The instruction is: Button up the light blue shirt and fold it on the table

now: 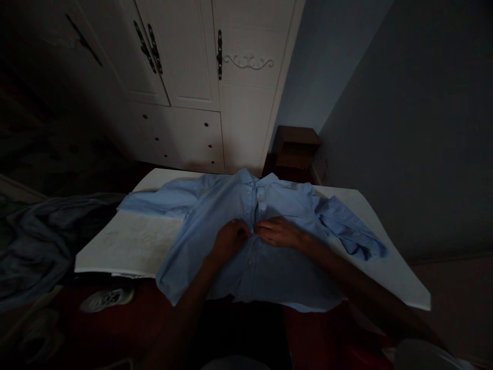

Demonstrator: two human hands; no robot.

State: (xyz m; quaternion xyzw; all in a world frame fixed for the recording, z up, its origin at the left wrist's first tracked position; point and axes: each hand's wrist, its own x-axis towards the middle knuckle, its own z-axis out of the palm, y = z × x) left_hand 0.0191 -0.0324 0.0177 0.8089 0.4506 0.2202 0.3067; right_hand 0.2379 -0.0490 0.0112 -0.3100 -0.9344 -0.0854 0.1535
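A light blue button-up shirt (215,226) lies front side up on a white table (134,246), its sleeves spread to both sides and its collar at the far edge. Around mid-chest, the fingers of my left hand (232,237) pinch one front edge of the shirt at the button strip. My right hand (278,231) grips the opposite edge just beside it, fingers bent together. Above my hands the front is partly apart, with buttons showing along the strip; below them the edges overlap. The button between my fingers, if any, is hidden.
A white wardrobe (185,82) with dark handles stands behind the table. A small brown cabinet (298,136) sits in the corner by the wall. Dark crumpled fabric (50,236) is at the left, and a shoe (108,299) rests on the red floor.
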